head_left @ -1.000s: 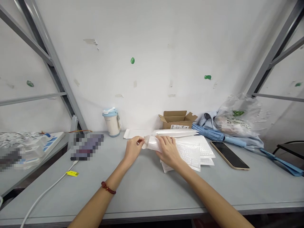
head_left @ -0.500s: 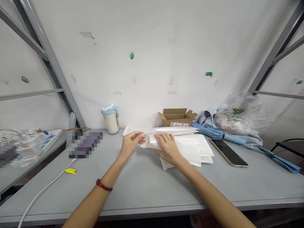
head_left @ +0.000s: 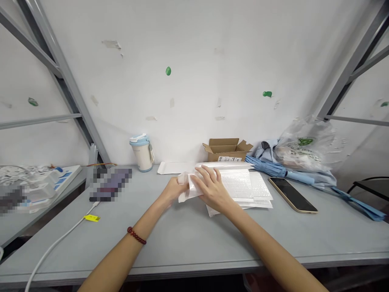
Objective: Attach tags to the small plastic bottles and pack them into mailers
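Note:
A white bubble mailer (head_left: 235, 184) lies on top of several similar mailers (head_left: 263, 190) on the grey table. My left hand (head_left: 174, 190) is closed on the left end of the top mailer, which bends up there; its fingertips are partly hidden by the white film. Across the same mailer, my right hand (head_left: 214, 188) holds it from above, fingers curved and somewhat spread. Behind my hands a flat white mailer (head_left: 172, 167) lies near the wall, and another white packet (head_left: 226, 165) lies just beyond the pile.
A small open cardboard box (head_left: 226, 152) and a pale blue-lidded cup (head_left: 142, 153) stand along the wall. To the right lie a phone (head_left: 293, 195), a folded blue umbrella (head_left: 270, 167) and a plastic bag (head_left: 304, 148). At left, a white cable (head_left: 57, 242) runs to a pixelated dark object (head_left: 112, 184).
My left hand has moved slightly right and closed on the mailer's left end, which now bends up. My right hand's fingers have spread further over the mailer.

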### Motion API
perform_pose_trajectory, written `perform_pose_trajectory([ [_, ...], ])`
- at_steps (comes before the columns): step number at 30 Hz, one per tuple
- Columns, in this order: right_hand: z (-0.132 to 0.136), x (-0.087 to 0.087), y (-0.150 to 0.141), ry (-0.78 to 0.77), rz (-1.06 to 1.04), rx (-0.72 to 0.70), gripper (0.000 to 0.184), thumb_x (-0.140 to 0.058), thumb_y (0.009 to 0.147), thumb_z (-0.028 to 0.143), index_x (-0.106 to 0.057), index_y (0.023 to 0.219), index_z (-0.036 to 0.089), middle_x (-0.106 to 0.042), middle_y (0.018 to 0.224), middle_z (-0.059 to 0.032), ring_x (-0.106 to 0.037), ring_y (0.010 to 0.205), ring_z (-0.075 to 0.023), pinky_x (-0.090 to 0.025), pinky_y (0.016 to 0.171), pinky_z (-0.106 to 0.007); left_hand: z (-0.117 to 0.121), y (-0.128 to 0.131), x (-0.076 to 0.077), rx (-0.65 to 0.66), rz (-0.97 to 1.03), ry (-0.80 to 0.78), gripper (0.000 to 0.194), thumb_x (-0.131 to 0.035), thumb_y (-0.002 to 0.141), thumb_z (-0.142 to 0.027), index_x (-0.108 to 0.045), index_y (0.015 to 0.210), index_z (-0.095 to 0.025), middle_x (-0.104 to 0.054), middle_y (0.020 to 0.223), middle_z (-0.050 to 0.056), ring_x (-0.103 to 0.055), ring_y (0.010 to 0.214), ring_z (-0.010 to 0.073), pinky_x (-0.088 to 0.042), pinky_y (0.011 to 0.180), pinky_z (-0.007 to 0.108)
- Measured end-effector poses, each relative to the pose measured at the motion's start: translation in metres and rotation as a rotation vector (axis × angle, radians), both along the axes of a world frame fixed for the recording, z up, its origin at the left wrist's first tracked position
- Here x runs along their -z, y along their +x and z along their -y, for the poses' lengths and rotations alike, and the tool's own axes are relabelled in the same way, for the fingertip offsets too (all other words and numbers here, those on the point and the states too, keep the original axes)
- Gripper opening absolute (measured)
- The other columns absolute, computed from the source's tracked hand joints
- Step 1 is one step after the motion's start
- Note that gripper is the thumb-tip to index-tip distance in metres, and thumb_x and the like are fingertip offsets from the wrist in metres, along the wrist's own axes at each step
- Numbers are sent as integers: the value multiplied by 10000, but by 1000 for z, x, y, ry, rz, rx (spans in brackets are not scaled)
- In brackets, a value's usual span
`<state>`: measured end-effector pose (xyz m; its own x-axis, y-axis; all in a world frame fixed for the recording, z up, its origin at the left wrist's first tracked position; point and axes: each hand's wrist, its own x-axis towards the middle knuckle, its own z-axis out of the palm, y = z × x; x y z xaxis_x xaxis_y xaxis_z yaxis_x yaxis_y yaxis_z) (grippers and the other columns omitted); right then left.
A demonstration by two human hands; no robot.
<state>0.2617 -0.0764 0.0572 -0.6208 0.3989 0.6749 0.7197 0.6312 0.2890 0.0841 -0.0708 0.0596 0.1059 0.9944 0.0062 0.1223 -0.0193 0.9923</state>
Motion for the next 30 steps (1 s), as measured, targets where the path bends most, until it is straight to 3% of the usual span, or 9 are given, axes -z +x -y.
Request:
perform_pose_trajectory([
  [4, 4, 5, -7, 109, 17, 92, 463, -414, 825, 57, -451, 1279, 141, -401, 1379, -184, -259, 1323, -322, -223, 1006, -548, 3, 7, -2, -71, 90, -35, 301, -718, 599, -345, -683, 810, -133, -693, 759, 42, -627, 731, 201, -473, 645, 263],
  [8, 10, 10, -17, 162, -37, 158, 477, -379, 847, 47, -431, 1313, 132, -424, 1368, -187, -301, 1312, -316, -222, 998, -552, 4, 9, -1, -102, 168, -63, 299, -722, 599, -371, -676, 768, -129, -680, 683, 43, -622, 661, 198, -477, 603, 273],
  [14, 9, 13, -17, 151, -63, 156, 423, -439, 836, 54, -511, 1234, 178, -560, 1211, -152, -408, 1235, -290, -224, 993, -531, 4, 4, -2, 27, 176, -67, 337, -693, 654, -371, -675, 888, -130, -697, 792, 71, -638, 736, 211, -482, 640, 288],
  [19, 6, 11, -12, 143, -72, 190, 399, -445, 820, 51, -539, 1181, 192, -579, 1162, -135, -446, 1175, -273, -227, 980, -525, 3, -3, -6, 72, 256, -65, 268, -705, 644, -350, -667, 773, -119, -669, 705, 57, -608, 641, 170, -453, 588, 261],
  [24, 5, 10, -12, 191, -89, 202, 331, -449, 802, 50, -587, 1077, 172, -600, 1114, -131, -457, 1145, -268, -213, 979, -523, 4, -10, -12, 90, 297, 61, 316, -613, 740, -417, -567, 584, -146, -556, 541, 7, -519, 496, 115, -388, 485, 240],
  [27, 4, 9, -12, 204, -92, 190, 290, -443, 817, 53, -600, 1031, 170, -610, 1088, -116, -458, 1135, -256, -201, 983, -514, 5, -8, -13, 73, 192, 167, 250, -599, 745, -398, -610, 709, -151, -619, 712, 43, -570, 614, 142, -418, 506, 241],
  [30, 4, 7, -10, 229, -105, 192, 266, -440, 831, 59, -602, 1010, 169, -617, 1065, -106, -460, 1128, -254, -200, 978, -512, 8, -2, -9, -17, -69, 423, 213, -580, 758, -316, -632, 913, -180, -621, 955, 70, -584, 786, 173, -467, 563, 255],
])
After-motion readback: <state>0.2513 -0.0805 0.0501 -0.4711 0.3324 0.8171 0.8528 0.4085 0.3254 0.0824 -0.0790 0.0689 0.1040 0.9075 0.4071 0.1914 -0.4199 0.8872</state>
